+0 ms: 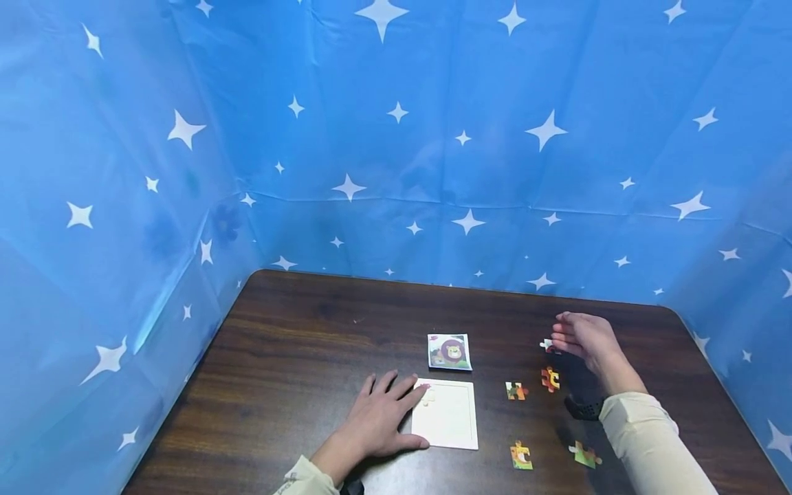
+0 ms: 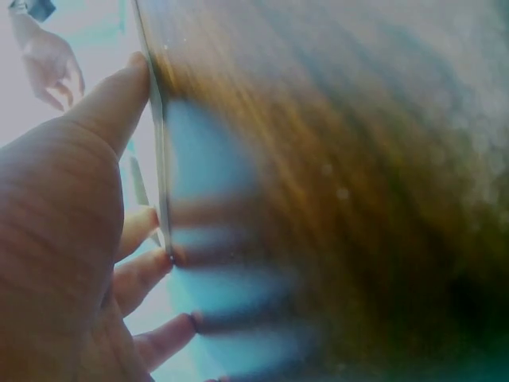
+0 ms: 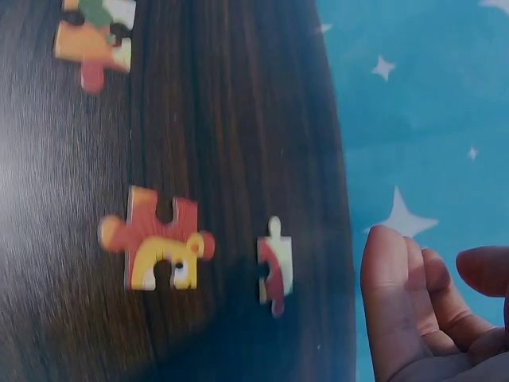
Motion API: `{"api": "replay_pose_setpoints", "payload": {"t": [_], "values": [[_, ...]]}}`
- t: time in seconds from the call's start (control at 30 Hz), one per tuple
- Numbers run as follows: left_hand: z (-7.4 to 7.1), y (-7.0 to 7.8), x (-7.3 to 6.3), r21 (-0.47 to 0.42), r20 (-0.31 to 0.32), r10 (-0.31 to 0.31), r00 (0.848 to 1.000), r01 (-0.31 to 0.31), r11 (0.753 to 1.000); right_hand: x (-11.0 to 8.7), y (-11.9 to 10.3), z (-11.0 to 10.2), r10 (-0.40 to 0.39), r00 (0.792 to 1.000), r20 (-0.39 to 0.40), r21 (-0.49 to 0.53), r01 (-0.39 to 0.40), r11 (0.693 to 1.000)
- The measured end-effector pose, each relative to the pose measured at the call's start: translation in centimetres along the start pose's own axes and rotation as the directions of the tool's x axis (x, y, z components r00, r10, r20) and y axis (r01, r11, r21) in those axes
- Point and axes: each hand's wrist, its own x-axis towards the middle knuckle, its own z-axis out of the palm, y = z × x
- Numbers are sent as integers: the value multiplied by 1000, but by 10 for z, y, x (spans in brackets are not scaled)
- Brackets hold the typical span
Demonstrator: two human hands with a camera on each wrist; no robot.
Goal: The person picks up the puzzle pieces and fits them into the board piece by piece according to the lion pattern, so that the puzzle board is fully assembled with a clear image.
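Note:
My left hand [image 1: 383,421] lies with fingers spread on the table, its thumb and fingertips touching the left edge of a white square puzzle tray [image 1: 448,419]. A pale jigsaw piece [image 1: 430,395] sits in the tray's upper left corner. My right hand [image 1: 589,339], fingers loosely bent and holding nothing, hovers beside a white-and-red jigsaw piece [image 3: 276,267] at the far right. Nearer to me lies a red-and-yellow piece [image 3: 163,243] with an eye printed on it. To its left is a green-and-orange piece [image 1: 515,391].
Behind the tray lies a picture card [image 1: 449,352] with a lion on it. A yellow piece [image 1: 521,456] and a green piece [image 1: 584,454] rest at the front right of the dark wooden table [image 1: 260,385]. A blue star-patterned curtain [image 1: 371,151] hangs round the table's sides and back.

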Motion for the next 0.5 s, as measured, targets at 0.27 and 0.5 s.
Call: {"api": "replay_pose_setpoints", "payload": {"t": [0.27, 0.5], "values": [[1, -1, -1, 7, -15, 7, 1000, -7, 1000, 9, 8, -17, 57, 998, -31, -27, -58, 998], [1, -2, 0, 12, 27, -9, 1000, 9, 1000, 15, 18, -21, 100, 991, -84, -116, -109, 987]]}}
